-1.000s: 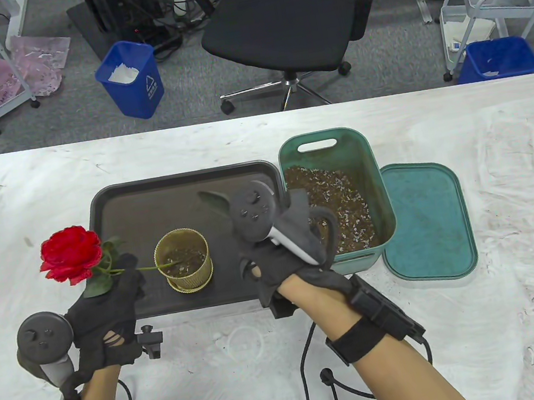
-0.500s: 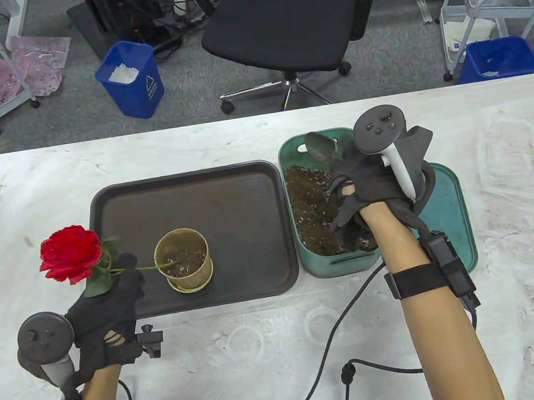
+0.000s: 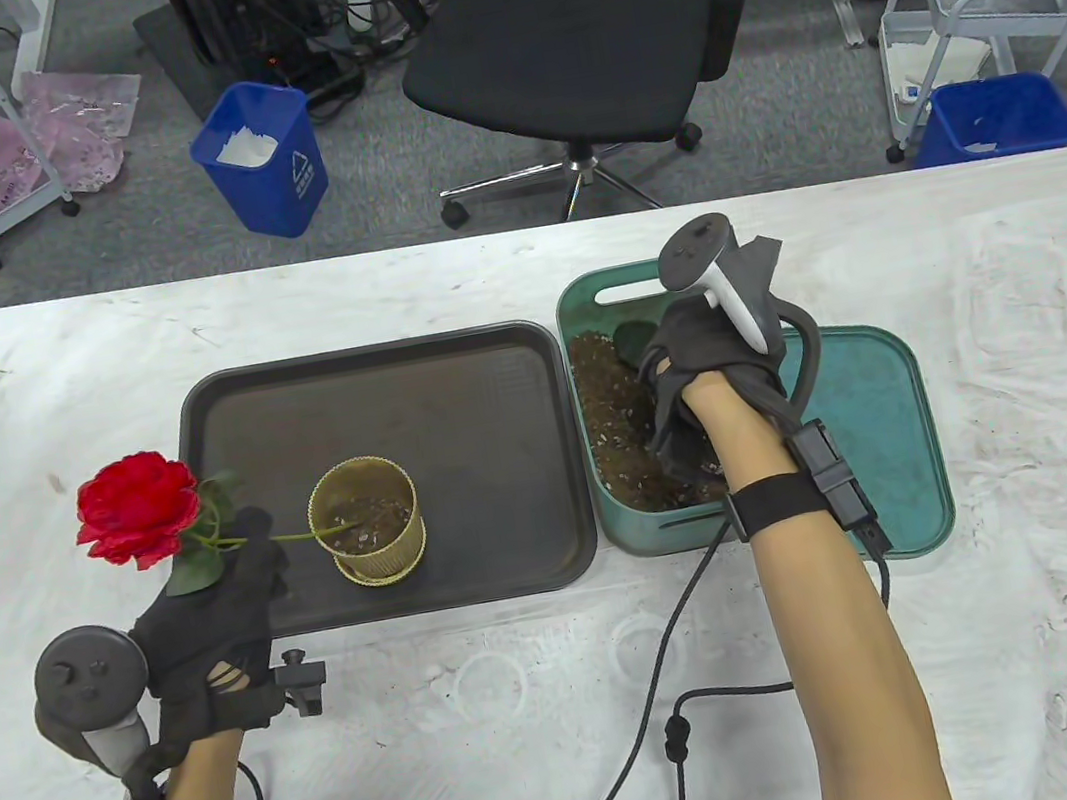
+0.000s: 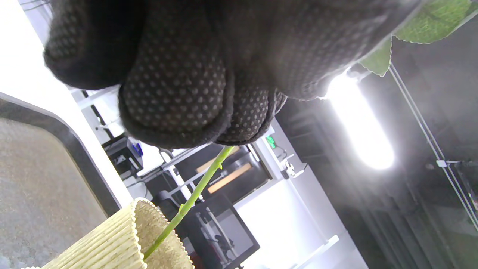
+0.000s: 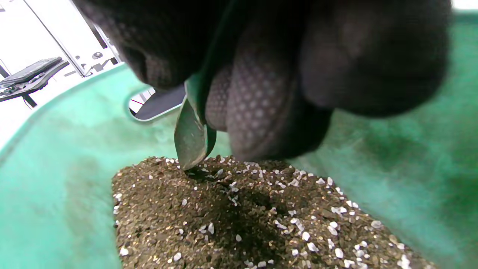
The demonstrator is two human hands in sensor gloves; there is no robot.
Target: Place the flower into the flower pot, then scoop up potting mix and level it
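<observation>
Tabletop (image 3: 37, 398) is white; bare stretches at upper left and far right of the table view. Black tray (image 3: 371, 395) sits centre frame, its right edge just beside the green bin (image 3: 580, 312), hardly any gap btwn them. The bin's lid (image 3: 887, 425) lies flat against the bin's right side, partly under my right forearm.

Flower pot (image 3: 367, 523), gold and ribbed, stands upright in the tray's lower-left part, near the tray's front edge.

My left hand (image 3: 211, 633) is lower left of the frame, at the tray's front-left corner, fingers curled tight round the stem. The flower (image 3: 139, 510), a red rose, leans out to the left, bloom over the tabletop beyond the tray's left edge, while the stem runs right and down into the pot. Left wrist view shows the stem crossing the pot rim.

My right hand (image 3: 701, 373) is down inside the bin, fingers closed on the scoop (image 5: 192, 136). Right wrist view: scoop tip touches the potting mix (image 5: 242, 216) toward the bin's handle-slot end; green walls close on both sides. How much mix is on the blade, can't tell.
</observation>
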